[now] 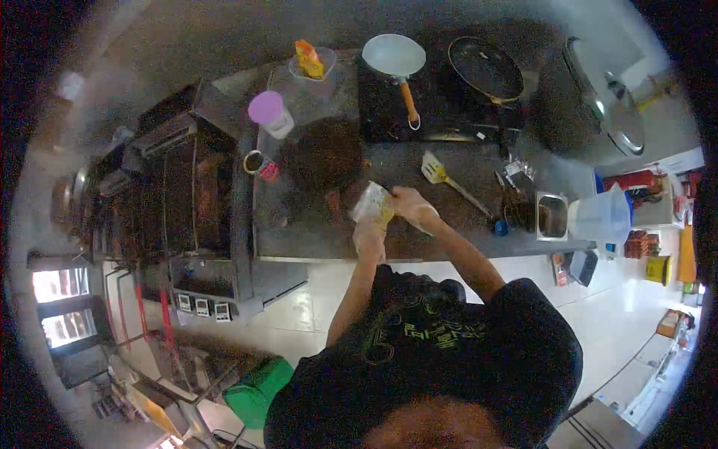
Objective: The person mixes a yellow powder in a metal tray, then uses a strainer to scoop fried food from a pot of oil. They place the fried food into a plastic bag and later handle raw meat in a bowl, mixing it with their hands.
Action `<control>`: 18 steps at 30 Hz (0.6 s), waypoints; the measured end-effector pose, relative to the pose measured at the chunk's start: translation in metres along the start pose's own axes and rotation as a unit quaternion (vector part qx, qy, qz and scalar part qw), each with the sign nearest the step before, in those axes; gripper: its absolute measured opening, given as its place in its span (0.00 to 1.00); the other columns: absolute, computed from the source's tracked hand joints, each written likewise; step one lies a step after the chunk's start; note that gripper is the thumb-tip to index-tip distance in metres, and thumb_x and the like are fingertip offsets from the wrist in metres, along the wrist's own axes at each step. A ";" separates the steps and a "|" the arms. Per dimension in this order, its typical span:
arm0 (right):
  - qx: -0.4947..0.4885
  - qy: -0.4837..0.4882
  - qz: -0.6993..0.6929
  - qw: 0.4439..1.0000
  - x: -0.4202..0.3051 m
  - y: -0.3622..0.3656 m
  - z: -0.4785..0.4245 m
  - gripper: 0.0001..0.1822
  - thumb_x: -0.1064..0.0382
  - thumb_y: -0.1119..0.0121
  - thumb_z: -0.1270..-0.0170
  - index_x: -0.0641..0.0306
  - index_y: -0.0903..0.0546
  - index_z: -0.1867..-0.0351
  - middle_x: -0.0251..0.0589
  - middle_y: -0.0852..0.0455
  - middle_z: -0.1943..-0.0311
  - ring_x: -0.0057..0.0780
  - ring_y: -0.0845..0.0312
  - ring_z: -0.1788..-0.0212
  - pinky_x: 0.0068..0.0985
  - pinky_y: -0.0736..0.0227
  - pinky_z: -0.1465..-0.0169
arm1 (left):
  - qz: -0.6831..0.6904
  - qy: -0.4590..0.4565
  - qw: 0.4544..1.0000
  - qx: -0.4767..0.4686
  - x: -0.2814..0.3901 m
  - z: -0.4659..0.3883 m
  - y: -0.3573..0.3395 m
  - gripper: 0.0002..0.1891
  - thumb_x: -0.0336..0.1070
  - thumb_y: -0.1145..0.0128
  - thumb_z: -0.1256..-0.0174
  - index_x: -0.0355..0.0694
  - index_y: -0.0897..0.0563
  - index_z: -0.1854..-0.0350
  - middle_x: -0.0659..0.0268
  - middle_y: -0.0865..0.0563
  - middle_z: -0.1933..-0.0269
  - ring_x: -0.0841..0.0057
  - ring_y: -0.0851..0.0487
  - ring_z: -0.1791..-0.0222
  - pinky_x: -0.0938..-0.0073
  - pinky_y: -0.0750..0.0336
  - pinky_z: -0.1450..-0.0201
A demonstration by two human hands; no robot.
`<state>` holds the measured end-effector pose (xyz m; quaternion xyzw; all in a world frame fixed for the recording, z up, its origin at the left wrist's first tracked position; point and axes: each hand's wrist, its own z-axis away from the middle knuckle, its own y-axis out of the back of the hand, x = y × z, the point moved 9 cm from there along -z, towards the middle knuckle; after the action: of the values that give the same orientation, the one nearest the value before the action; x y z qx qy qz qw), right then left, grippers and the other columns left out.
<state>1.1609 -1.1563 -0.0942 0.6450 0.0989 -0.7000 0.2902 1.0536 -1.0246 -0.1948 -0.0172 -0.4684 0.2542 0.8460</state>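
Note:
Above the metal counter [314,241], in front of my chest, I hold a small pale, translucent bag or container [370,203] with yellowish stuff at its right side. My left hand [369,238] grips it from below. The fingers of my right hand [414,207] are on its right side, and their exact hold is blurred. Both hands seem to wear thin clear gloves. To the right, a slotted spatula [435,170] with a pale head lies on the counter. Left of my hands is a roll of tape [254,161] beside a small red-and-white item [269,170].
A white pan [394,54] with a wooden handle and a black frying pan [486,70] sit on the stove [443,120]. A purple-lidded tub [266,108] and a bowl with orange-yellow food [309,60] stand left. At right are a steel container [551,216] and translucent bucket [600,216].

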 end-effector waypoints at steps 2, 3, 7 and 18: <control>-0.003 -0.055 0.113 0.992 -0.024 0.020 -0.001 0.21 0.54 0.34 0.39 0.68 0.19 0.52 0.45 0.14 0.59 0.33 0.20 0.55 0.32 0.28 0.49 | 0.327 0.052 0.936 -0.117 0.025 0.010 -0.034 0.28 0.52 0.52 0.26 0.44 0.32 0.30 0.58 0.24 0.36 0.61 0.24 0.39 0.52 0.22 0.49; 0.005 -0.059 0.130 0.990 -0.042 0.032 -0.006 0.20 0.56 0.33 0.40 0.68 0.19 0.52 0.44 0.14 0.59 0.31 0.21 0.56 0.31 0.27 0.50 | 0.299 0.103 0.947 -0.055 0.031 0.013 -0.034 0.28 0.53 0.51 0.27 0.44 0.32 0.31 0.58 0.24 0.37 0.62 0.23 0.41 0.53 0.21 0.50; 0.096 -0.045 0.071 0.992 -0.117 0.079 -0.020 0.17 0.62 0.33 0.40 0.67 0.17 0.51 0.43 0.12 0.59 0.27 0.19 0.59 0.28 0.25 0.52 | 0.194 0.043 0.979 -0.042 0.122 0.003 -0.073 0.27 0.53 0.50 0.28 0.44 0.31 0.33 0.57 0.22 0.41 0.66 0.19 0.47 0.58 0.18 0.54; 0.337 0.066 0.177 0.923 -0.256 0.237 -0.143 0.16 0.57 0.41 0.32 0.67 0.17 0.52 0.44 0.11 0.61 0.33 0.15 0.61 0.29 0.24 0.54 | -0.094 -0.397 0.911 0.050 0.390 -0.150 -0.160 0.18 0.47 0.57 0.24 0.36 0.22 0.56 0.47 0.17 0.53 0.56 0.18 0.52 0.58 0.23 0.55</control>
<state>1.4081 -1.2045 0.1861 0.7562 -0.2393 -0.5854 0.1679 1.4086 -0.9584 0.0696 0.1717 -0.7520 0.1824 0.6098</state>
